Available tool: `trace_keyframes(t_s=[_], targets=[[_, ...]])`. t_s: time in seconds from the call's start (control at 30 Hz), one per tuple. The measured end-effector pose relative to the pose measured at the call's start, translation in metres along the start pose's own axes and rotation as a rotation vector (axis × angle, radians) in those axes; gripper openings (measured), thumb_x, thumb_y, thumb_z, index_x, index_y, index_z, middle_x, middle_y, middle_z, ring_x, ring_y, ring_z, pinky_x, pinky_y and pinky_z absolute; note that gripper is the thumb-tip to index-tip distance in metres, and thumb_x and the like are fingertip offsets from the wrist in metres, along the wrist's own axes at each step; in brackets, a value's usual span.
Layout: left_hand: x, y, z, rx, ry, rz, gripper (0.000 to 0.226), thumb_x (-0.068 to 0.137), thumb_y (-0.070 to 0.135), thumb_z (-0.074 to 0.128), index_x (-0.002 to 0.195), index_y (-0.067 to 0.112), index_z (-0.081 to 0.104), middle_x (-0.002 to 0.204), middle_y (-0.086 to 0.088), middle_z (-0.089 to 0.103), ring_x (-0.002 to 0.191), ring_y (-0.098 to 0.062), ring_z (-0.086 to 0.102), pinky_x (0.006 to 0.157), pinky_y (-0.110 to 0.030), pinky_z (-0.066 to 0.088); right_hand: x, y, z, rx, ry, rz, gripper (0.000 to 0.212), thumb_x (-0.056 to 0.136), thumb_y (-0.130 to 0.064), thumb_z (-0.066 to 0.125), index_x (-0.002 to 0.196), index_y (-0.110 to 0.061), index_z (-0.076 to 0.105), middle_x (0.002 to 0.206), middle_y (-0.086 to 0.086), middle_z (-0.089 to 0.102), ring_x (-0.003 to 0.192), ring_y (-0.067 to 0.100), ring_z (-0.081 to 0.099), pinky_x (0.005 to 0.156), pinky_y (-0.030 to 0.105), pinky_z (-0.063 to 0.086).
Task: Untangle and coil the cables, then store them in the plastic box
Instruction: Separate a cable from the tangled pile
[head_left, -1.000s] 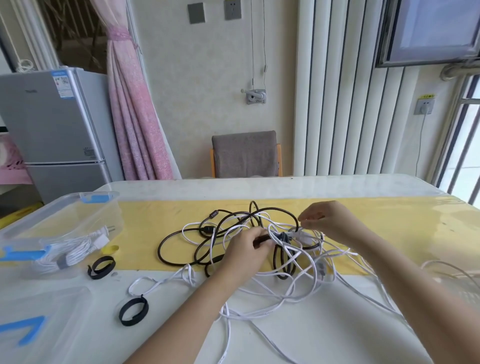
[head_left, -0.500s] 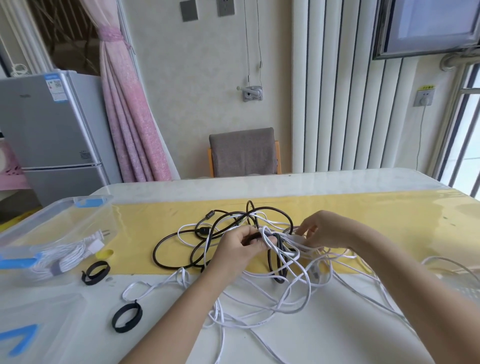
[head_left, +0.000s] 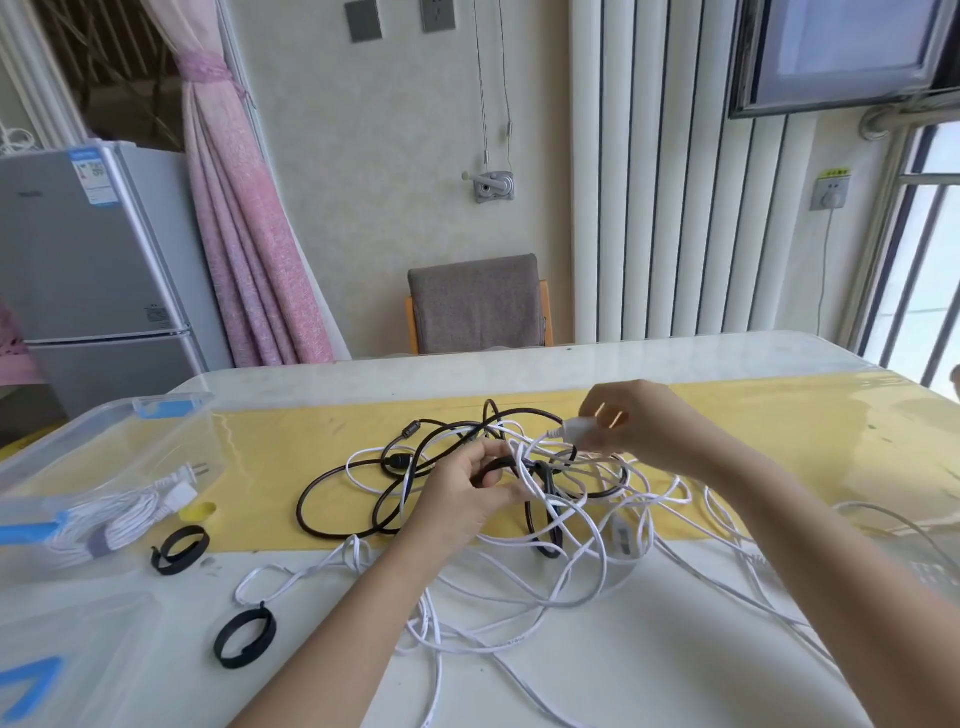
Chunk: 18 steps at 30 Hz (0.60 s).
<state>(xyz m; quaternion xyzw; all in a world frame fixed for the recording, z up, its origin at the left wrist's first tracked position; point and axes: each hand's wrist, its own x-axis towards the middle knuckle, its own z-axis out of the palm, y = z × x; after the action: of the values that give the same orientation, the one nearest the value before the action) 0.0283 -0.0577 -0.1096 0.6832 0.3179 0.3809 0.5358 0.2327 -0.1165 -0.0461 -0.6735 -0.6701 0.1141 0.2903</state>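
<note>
The white counter (head_left: 675, 675) carries a clear plastic box with blue latches (head_left: 67, 431) at its left edge, one coiled white cable (head_left: 119, 525) inside. The grey fridge (head_left: 88, 270) has a label too small to read. A tangle of white and black cables (head_left: 571, 519) sprawls mid-counter. The left hand (head_left: 462, 499) curls its fingers round a black strand (head_left: 498, 461); the right hand (head_left: 644, 421) pinches a white plug (head_left: 574, 430) pointing left.

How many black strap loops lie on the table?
2. One black strap loop lies beside the plastic box; the other is nearer the camera. Others may hide under the cable tangle.
</note>
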Motion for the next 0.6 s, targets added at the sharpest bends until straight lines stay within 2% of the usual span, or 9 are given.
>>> trace_keyframes(t_s=[0.07,0.13,0.2,0.27,0.33,0.4,0.47,0.53,0.6], targets=[[-0.001,0.001,-0.001,-0.031,0.01,0.003,0.048,0.067,0.014,0.083,0.112,0.022,0.067,0.066,0.025,0.06,0.07,0.007,0.048,0.081,-0.015,0.038,0.0,-0.004,-0.009,0.125,0.006,-0.055,0.007,0.079,-0.03,0.076,0.08,-0.026,0.07,0.078,-0.001,0.067,0.07,0.016,0.059,0.066,0.028,0.047],[-0.002,0.001,-0.003,-0.039,0.02,-0.002,0.054,0.066,0.021,0.081,0.117,0.028,0.065,0.064,0.028,0.057,0.071,0.005,0.045,0.08,-0.014,0.037,-0.002,-0.008,-0.011,0.24,-0.053,-0.091,0.001,0.082,-0.026,0.074,0.082,-0.026,0.075,0.077,0.0,0.07,0.069,0.012,0.062,0.071,0.027,0.05],[-0.003,0.002,-0.002,-0.035,0.008,0.001,0.056,0.066,0.019,0.083,0.118,0.028,0.064,0.063,0.028,0.056,0.07,0.004,0.045,0.079,-0.015,0.037,-0.001,-0.007,-0.004,0.275,-0.102,-0.074,0.006,0.086,-0.022,0.07,0.085,-0.023,0.076,0.073,-0.002,0.071,0.066,0.005,0.062,0.072,0.024,0.05],[-0.004,0.003,-0.003,-0.048,-0.01,0.016,0.058,0.062,0.022,0.087,0.116,0.028,0.066,0.078,0.025,0.063,0.077,0.003,0.051,0.083,-0.018,0.041,0.003,-0.004,0.006,0.263,-0.135,-0.046,0.009,0.088,-0.022,0.067,0.086,-0.023,0.076,0.073,0.0,0.07,0.066,0.007,0.059,0.073,0.029,0.049],[-0.005,0.005,-0.002,-0.075,-0.021,0.036,0.062,0.056,0.03,0.086,0.115,0.028,0.068,0.105,0.012,0.069,0.096,-0.006,0.058,0.093,-0.028,0.046,0.006,-0.001,0.013,0.24,-0.153,-0.045,0.012,0.09,-0.023,0.064,0.09,-0.018,0.074,0.078,0.007,0.07,0.068,0.013,0.054,0.075,0.037,0.048],[-0.005,0.007,-0.001,-0.096,-0.005,0.052,0.063,0.058,0.026,0.085,0.118,0.026,0.067,0.11,0.003,0.067,0.1,-0.011,0.057,0.093,-0.033,0.046,0.007,-0.003,0.019,0.22,-0.157,-0.058,0.019,0.091,-0.024,0.061,0.094,-0.007,0.07,0.087,0.017,0.067,0.07,0.017,0.052,0.075,0.037,0.046],[-0.005,0.01,0.0,-0.116,0.011,0.064,0.061,0.062,0.019,0.084,0.12,0.027,0.065,0.103,0.001,0.062,0.095,-0.011,0.058,0.087,-0.032,0.047,0.005,-0.008,0.025,0.158,-0.106,-0.107,0.02,0.091,-0.023,0.062,0.095,-0.006,0.071,0.092,0.017,0.063,0.075,0.02,0.055,0.075,0.032,0.044],[-0.003,0.011,-0.002,-0.138,0.013,0.078,0.062,0.065,0.017,0.084,0.122,0.028,0.064,0.106,0.002,0.062,0.098,-0.012,0.059,0.084,-0.029,0.05,0.0,-0.017,0.032,0.128,0.007,-0.183,0.013,0.087,-0.019,0.067,0.093,-0.01,0.074,0.092,0.011,0.062,0.078,0.018,0.058,0.072,0.022,0.042],[-0.002,0.013,-0.006,-0.178,0.016,0.085,0.059,0.068,0.011,0.081,0.122,0.029,0.063,0.112,0.003,0.067,0.105,-0.014,0.062,0.08,-0.025,0.051,-0.003,-0.026,0.041,0.261,0.089,-0.193,0.005,0.079,-0.012,0.075,0.083,-0.014,0.075,0.085,0.006,0.065,0.074,0.014,0.064,0.07,0.02,0.048]])
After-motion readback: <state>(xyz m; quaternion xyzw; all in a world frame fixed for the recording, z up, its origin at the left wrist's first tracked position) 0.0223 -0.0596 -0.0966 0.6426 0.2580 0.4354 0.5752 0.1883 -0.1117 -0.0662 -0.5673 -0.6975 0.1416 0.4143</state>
